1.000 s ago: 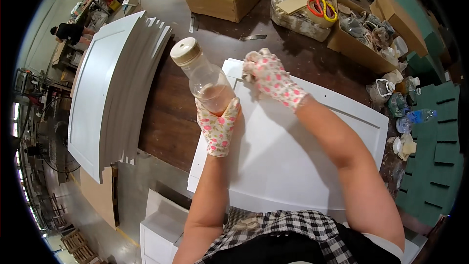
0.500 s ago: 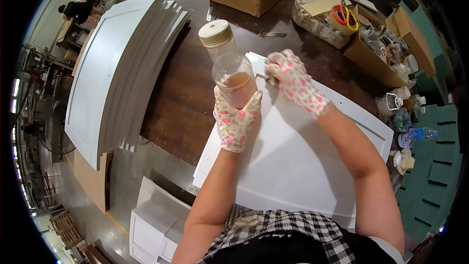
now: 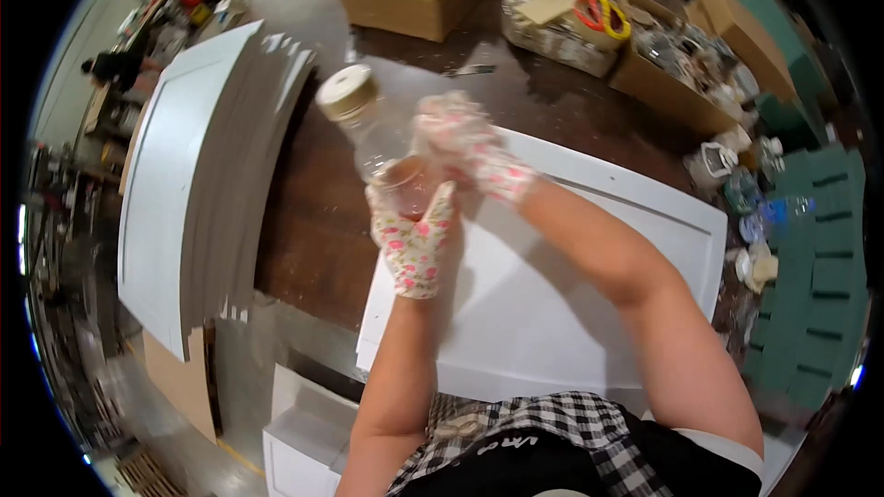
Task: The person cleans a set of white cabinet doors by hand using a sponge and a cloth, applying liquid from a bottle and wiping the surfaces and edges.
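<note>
My left hand [image 3: 412, 253], in a white glove with pink flowers, is wrapped round the lower part of a clear plastic bottle [image 3: 382, 143]. The bottle has a wide whitish cap, leans away to the left, and holds a pinkish liquid. Close by the bottle's right side is my right hand [image 3: 465, 143], in a matching glove. Its fingers look curled together but are blurred; whatever may be in them is hidden. Under both forearms lies a large white panel [image 3: 562, 285] with a raised border, flat on the dark brown table [image 3: 313, 212].
A stack of white panels [image 3: 189, 184] stands at the left. Along the far side are a cardboard box [image 3: 396, 14], a wrapped bundle with red and yellow scissors [image 3: 603, 17] on it, and another box [image 3: 677, 92] of bagged bits. Plastic bottles [image 3: 746, 189] crowd the right edge.
The right hand has moved left and closer to the bottle. The left hand still grips the bottle. The whole view has shifted, so the surroundings sit farther left.
</note>
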Available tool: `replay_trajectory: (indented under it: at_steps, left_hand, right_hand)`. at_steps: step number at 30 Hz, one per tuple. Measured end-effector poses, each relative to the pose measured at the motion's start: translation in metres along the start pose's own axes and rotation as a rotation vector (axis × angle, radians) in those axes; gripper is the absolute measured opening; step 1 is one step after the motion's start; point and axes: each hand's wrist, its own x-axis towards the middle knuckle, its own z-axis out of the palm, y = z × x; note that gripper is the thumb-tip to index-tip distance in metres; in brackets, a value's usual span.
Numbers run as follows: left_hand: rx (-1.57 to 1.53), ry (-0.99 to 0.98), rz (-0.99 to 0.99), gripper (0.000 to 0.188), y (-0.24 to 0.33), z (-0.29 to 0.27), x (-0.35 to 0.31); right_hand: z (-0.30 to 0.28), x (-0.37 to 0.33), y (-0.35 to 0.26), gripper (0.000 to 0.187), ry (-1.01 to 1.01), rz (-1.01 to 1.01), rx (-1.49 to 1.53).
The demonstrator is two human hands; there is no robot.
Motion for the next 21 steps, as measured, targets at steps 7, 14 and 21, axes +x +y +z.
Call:
replay_trajectory:
  at_steps: [7,14,21]
  left_hand:
    - [0.117,-0.012,0.042,0.069,-0.043,-0.032,0.003]
    - [0.051,-0.060,0.069,0.063,-0.042,-0.033,0.005]
    - [0.116,-0.208,0.302,0.057,-0.038,0.000,-0.006]
  right_hand:
    - [-0.047,-0.081,0.039,0.035,0.161,0.052,-0.032]
    - [-0.142,-0.301,0.180,0.032,0.011,0.501,-0.536]
    - [-0.134,-0.371,0.239,0.041,0.204,0.897,-0.102]
